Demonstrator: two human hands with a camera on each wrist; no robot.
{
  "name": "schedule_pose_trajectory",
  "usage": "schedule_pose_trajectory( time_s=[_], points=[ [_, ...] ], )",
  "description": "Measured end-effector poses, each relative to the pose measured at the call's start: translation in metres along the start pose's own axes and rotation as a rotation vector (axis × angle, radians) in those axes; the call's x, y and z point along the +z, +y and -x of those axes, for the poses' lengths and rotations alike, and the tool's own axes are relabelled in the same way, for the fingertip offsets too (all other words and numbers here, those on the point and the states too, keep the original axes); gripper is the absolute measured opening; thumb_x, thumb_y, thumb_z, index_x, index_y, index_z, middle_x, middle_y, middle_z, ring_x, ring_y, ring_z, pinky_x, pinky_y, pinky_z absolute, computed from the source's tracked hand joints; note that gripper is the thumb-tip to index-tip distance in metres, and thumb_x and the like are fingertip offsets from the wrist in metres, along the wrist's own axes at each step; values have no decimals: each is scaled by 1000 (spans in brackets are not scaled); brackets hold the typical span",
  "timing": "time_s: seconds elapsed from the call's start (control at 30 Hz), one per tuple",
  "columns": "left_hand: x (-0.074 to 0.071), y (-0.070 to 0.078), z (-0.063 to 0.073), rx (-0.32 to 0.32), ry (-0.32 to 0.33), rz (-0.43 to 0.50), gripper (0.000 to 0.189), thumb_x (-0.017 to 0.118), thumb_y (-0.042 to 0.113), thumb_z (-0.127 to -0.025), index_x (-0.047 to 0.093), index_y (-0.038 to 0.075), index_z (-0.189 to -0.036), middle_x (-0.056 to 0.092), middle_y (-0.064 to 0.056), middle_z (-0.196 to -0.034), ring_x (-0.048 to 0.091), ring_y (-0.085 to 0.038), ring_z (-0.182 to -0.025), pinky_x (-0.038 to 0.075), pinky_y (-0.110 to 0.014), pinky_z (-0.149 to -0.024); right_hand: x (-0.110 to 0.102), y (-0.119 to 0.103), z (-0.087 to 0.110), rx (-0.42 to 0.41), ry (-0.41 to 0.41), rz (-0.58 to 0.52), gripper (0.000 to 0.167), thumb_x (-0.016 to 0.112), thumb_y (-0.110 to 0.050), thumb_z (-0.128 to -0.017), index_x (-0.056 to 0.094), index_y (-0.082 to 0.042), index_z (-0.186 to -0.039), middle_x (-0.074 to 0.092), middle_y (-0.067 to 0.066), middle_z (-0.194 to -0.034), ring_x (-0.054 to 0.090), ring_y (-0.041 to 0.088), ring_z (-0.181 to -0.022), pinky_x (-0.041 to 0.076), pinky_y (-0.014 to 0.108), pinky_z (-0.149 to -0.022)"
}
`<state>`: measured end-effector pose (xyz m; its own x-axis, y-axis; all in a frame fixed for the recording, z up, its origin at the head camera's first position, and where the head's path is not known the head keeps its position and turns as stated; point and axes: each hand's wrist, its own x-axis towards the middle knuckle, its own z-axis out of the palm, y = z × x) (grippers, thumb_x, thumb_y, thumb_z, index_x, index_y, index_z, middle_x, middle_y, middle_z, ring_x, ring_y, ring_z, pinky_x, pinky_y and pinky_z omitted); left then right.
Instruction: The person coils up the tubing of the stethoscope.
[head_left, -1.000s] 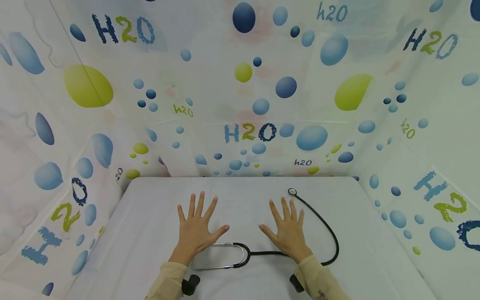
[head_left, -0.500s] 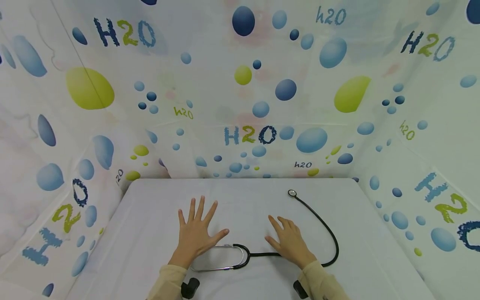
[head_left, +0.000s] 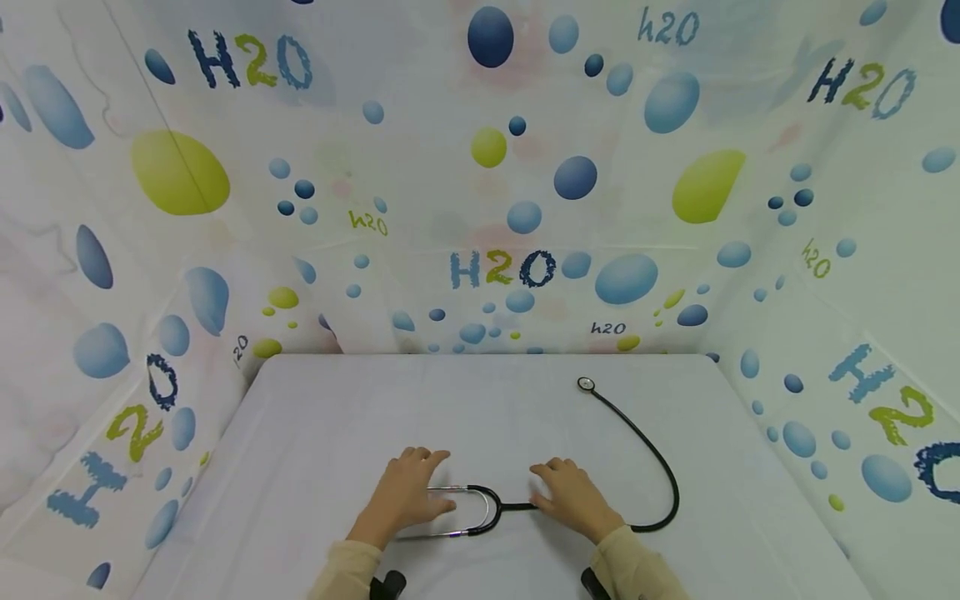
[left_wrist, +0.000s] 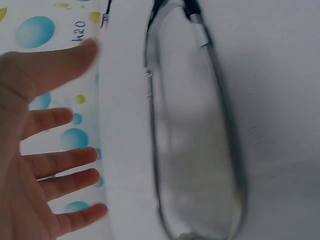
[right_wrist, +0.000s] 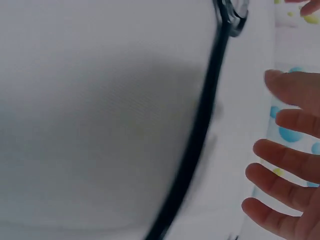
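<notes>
A stethoscope [head_left: 517,507] with black tubing and a metal headset lies on the white table. Its chest piece [head_left: 586,384] points to the back right, and the tube curves round on the right side. My left hand [head_left: 405,492] hovers over the metal ear tubes [left_wrist: 152,130], hiding the earpiece end in the head view; its fingers are relaxed and apart. Over the black tube [right_wrist: 197,130] is my right hand [head_left: 573,496], fingers loosely bent with nothing between them. Both wrist views show gaps between each hand and the stethoscope.
The white tabletop [head_left: 322,417] ends at a curtain [head_left: 420,200] printed with blue and green drops and H2O lettering, at the back and both sides. Dark wrist cameras [head_left: 387,586] sit below both sleeves.
Both hands were spread flat with fingers pointing forward. First the right, then the left has bent its fingers and lowered toward the stethoscope, which has stayed in place.
</notes>
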<state>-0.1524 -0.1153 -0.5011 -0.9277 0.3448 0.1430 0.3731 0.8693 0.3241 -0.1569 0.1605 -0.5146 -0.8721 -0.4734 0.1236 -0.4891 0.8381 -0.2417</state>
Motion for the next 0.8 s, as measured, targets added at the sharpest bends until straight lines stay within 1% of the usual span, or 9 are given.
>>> schedule_pose_trajectory(
  time_s=[0.07, 0.13, 0.2, 0.27, 0.37, 0.47, 0.57, 0.67, 0.8],
  points=[
    [8, 0, 3, -8, -88, 25, 75, 85, 34, -61, 56, 9, -125, 58, -18, -117, 50, -36, -112, 40, -57, -86, 5, -1, 0, 9, -59, 1, 32, 76, -21, -77, 67, -5, -104, 63, 10, -92, 58, 28, -83, 48, 43, -66],
    [16, 0, 5, -13, -149, 22, 82, 88, 28, -55, 54, 10, -127, 56, -19, -120, 48, -37, -115, 37, -60, -89, 11, -2, -1, 23, -111, 1, 25, 76, -18, -76, 68, -7, -98, 63, 7, -88, 57, 25, -80, 48, 41, -65],
    [23, 0, 7, -7, -179, -3, 84, 88, 21, -51, 54, 10, -127, 56, -17, -117, 50, -36, -113, 37, -61, -90, 15, -3, -1, 36, -142, 3, 17, 76, -15, -76, 69, -8, -91, 61, 4, -83, 57, 23, -76, 47, 40, -63],
    [27, 0, 8, 3, -195, -28, 84, 87, 15, -50, 55, 10, -127, 57, -15, -113, 51, -35, -109, 38, -59, -90, 18, -4, -1, 46, -150, -3, 11, 75, -11, -77, 69, -9, -86, 60, 3, -79, 56, 21, -73, 47, 39, -63],
    [31, 0, 10, 29, -191, -83, 77, 82, 7, -51, 57, 8, -123, 56, -13, -105, 53, -34, -102, 42, -55, -88, 20, -5, 0, 54, -147, -8, 9, 74, -8, -77, 68, -10, -83, 59, 1, -77, 56, 20, -73, 46, 39, -64],
    [34, 1, 11, 53, -172, -138, 71, 78, 1, -50, 56, 2, -117, 54, -13, -101, 52, -33, -98, 44, -51, -85, 22, -4, 1, 52, -136, -7, 9, 73, -8, -78, 68, -10, -84, 58, 1, -78, 56, 19, -73, 46, 38, -64],
    [38, 4, 13, 52, -147, -197, 65, 78, 0, -52, 54, -1, -112, 51, -14, -98, 52, -32, -95, 45, -50, -82, 22, -4, 2, 43, -112, -9, 6, 70, -7, -81, 68, -9, -87, 57, 2, -78, 56, 19, -72, 45, 36, -63],
    [43, 6, 16, 46, -111, -240, 58, 77, 1, -57, 52, -2, -109, 50, -13, -95, 51, -31, -92, 45, -48, -78, 20, -3, 4, 24, -62, -31, 6, 66, -4, -84, 67, -6, -89, 55, 4, -80, 56, 21, -70, 45, 36, -61],
    [47, 4, 17, 44, -47, -219, 44, 71, 1, -66, 53, -1, -107, 53, -14, -91, 54, -32, -86, 46, -47, -73, 13, -1, 3, 6, 39, -104, 9, 63, 2, -85, 65, -2, -93, 52, 4, -82, 55, 18, -69, 48, 32, -63]
  ],
)
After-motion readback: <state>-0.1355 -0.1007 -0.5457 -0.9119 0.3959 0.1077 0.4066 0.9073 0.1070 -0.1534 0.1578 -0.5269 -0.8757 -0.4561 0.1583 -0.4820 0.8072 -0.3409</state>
